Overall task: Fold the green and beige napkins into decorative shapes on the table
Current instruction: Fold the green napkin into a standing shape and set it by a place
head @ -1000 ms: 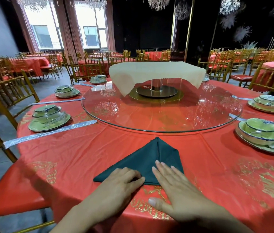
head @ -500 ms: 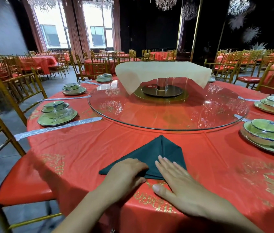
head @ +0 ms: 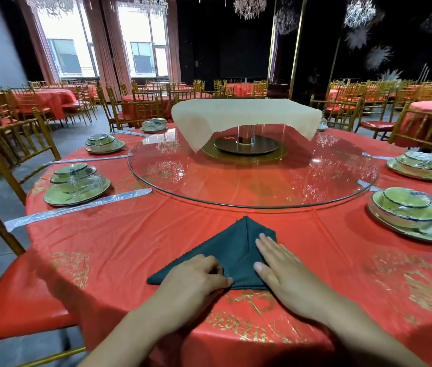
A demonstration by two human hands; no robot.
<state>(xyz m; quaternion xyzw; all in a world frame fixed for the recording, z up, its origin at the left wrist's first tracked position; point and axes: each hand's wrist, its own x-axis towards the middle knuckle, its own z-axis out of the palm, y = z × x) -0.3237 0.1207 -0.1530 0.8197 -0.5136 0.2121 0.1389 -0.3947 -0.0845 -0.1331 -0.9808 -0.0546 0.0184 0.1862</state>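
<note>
Well, green napkin (head: 232, 245) half-folded, near side: left hand (head: 196, 279) pinches its flap, right hand (head: 283, 268) flat on it; beige napkin (head: 246, 112) waits unfolded, far

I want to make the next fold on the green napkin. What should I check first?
1. Green napkin lies flat on the table: ok.
2. Right flap folded in to the middle line: ok.
3. Right hand presses that flap down with straight fingers: ok.
4. Left flap folded in to match: not ok, its corner points out to the left.
5. Left hand has a pinch on the left flap: cannot tell, its curled fingers hide the cloth there.
6. Room to fold: ok, the plates stand apart from the napkin.
</note>
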